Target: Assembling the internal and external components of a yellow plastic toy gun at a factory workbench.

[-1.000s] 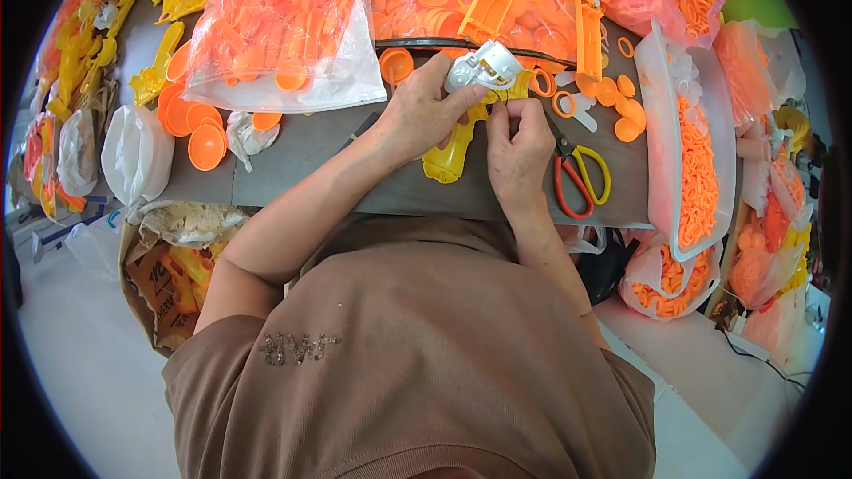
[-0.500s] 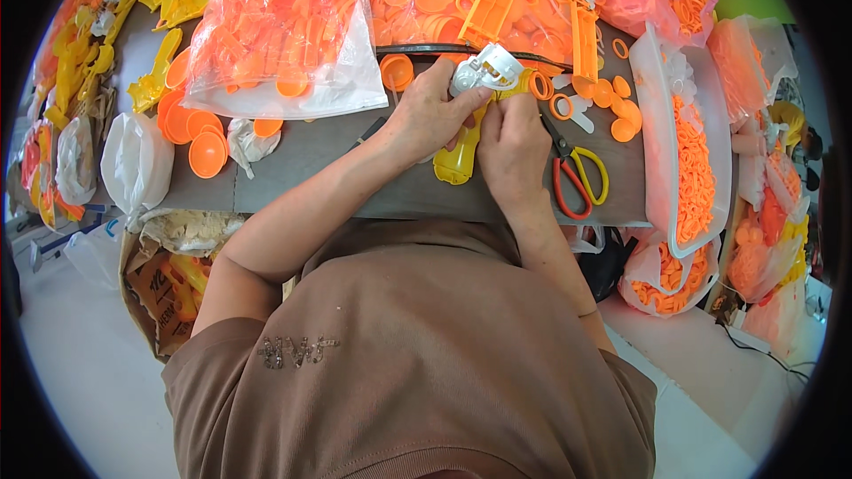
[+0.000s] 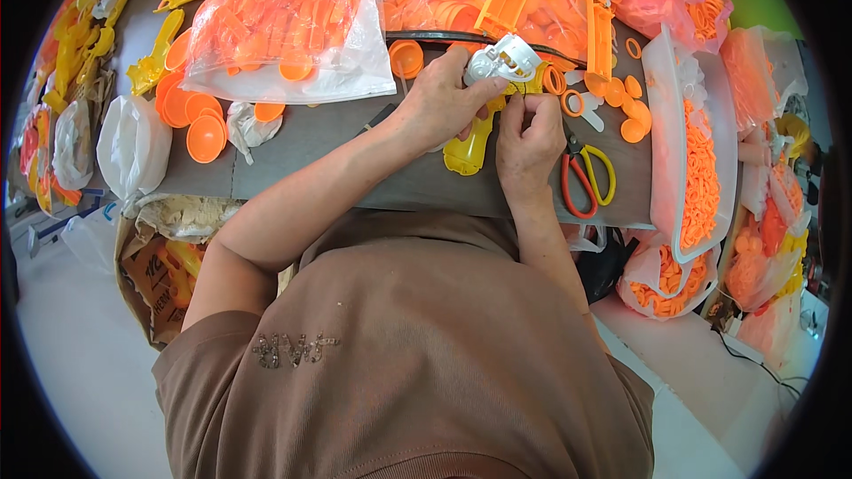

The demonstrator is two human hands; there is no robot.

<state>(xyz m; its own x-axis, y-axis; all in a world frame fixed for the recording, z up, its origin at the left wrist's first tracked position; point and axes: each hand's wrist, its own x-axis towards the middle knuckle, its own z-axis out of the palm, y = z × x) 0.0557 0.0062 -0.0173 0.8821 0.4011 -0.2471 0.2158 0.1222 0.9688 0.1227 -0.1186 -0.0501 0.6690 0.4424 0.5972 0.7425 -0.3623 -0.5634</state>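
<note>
My left hand [image 3: 444, 98] grips a white round plastic part [image 3: 503, 60] between thumb and fingers, above the table's far side. Just to its right, my right hand [image 3: 530, 146] is closed in a pinch, its fingertips close under the white part; what they hold is too small to make out. A yellow plastic piece [image 3: 468, 153] shows between and below the hands, its upper part partly covered by my fingers. Whether it is joined to the white part I cannot tell. Scissors [image 3: 583, 173] with one red and one yellow handle lie beside my right hand.
Clear bags of orange plastic parts [image 3: 284, 18] cover the back of the grey table [image 3: 302, 155]. Orange cups [image 3: 206, 137] lie at the left, orange rings [image 3: 572, 104] to the right. A translucent bin [image 3: 661, 124] of orange pieces stands at the right edge, a white bag [image 3: 133, 146] at the left.
The view has shifted slightly, so the table's things appear a little to the right. Both hands stay near the white part; my right thumb and fingers show more plainly, still pinched.
</note>
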